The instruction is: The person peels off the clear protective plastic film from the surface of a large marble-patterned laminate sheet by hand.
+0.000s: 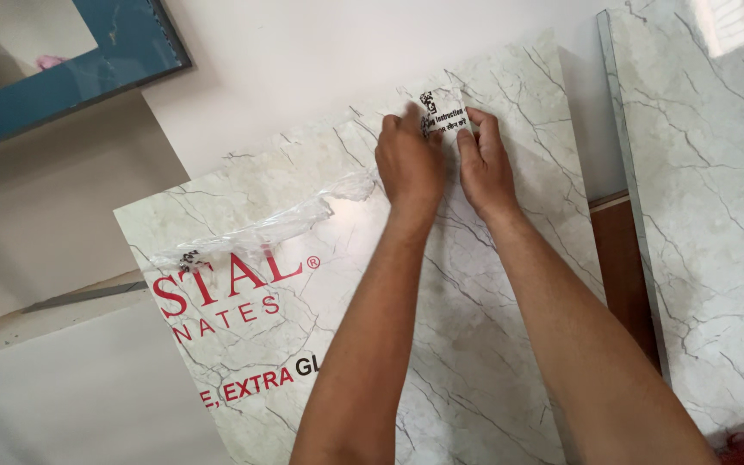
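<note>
Marble-patterned laminate sheet [475,344] leans against the white wall [303,60]. Both hands pinch its clear protective film [260,231] near the top edge: left hand [410,164] and right hand [484,164] grasp a loosened flap. Peeling looks only partly done; the next pull likely needs steady, even tension so the film doesn't tear.

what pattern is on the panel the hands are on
Pale marble panel with thin dark veins, seen from the head view.

White wall [303,60], teal-framed opening [122,52] — pale ledge [36,323] below
</note>
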